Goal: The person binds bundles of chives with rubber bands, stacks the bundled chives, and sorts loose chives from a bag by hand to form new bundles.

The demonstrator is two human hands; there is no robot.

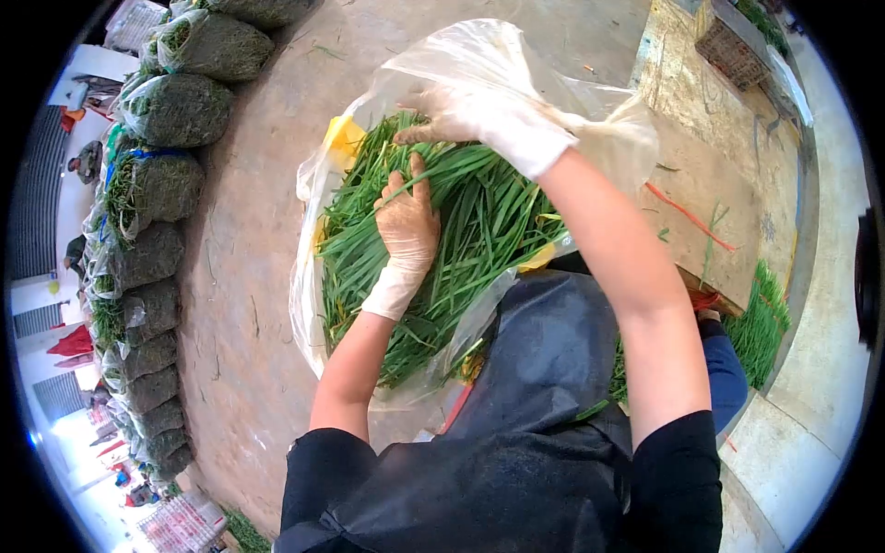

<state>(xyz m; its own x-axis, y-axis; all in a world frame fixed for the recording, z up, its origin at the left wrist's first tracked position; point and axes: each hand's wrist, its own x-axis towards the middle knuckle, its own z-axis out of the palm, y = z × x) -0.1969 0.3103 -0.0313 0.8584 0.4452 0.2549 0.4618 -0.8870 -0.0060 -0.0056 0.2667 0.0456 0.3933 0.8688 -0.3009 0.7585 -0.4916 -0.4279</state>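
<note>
A large clear plastic bag point(309, 276) stands with its mouth wide, full of long, flat green leaves point(479, 212) that look like garlic chives. My left hand point(408, 226), in a stained whitish glove, rests on the leaves, its fingers pointing away from me and apart. Above the far side of the leaves is my right hand point(452, 115), also gloved and partly blurred. Its thumb is stretched out from the other fingers, beside the bag's far rim. Yellow patches point(345, 138) show at the bag's inner edge.
Stuffed bags of greens point(175, 111) line the left side of the concrete floor point(244, 221). To the right lie a wooden board point(710, 212), a red strip point(690, 217) and more greens point(761, 318). A crate point(731, 41) stands at the upper right. Someone's blue-clad leg point(725, 378) shows near my right arm.
</note>
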